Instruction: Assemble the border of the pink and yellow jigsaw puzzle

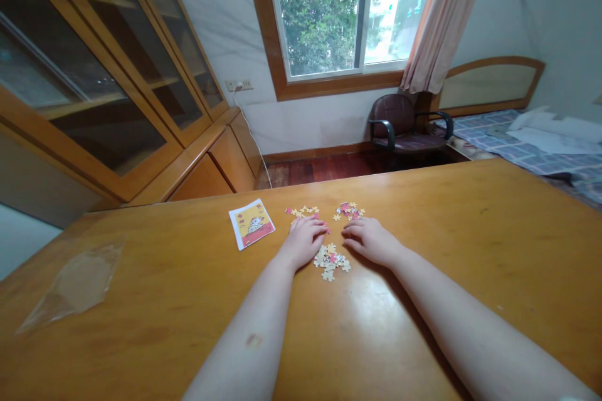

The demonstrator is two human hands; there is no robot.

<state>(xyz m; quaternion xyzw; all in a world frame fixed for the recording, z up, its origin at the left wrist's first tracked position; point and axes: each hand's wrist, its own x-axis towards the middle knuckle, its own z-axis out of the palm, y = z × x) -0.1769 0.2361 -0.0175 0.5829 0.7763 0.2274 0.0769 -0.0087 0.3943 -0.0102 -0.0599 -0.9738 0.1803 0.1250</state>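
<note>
My left hand (305, 240) lies palm down at the left of the loose jigsaw pieces, fingers stretched over a few of them. Yellow and pink jigsaw pieces (308, 209) show just beyond its fingers. My right hand (374, 242) rests on the table with fingers loosely extended and no piece visible in it. Directly ahead of its fingertips is a small heap of pink, yellow and white pieces (348, 210). Between my wrists, nearer me, sits a heap of mostly pale, plain-faced pieces (331, 260). What lies under both palms is hidden.
A picture card (253, 223) with a white animal on yellow and red lies left of my left hand. A clear plastic bag (78, 282) is at the wooden table's (188, 301) far left. Beyond stand a glass-door cabinet (126, 44), an armchair (399, 125) and a bed (517, 131).
</note>
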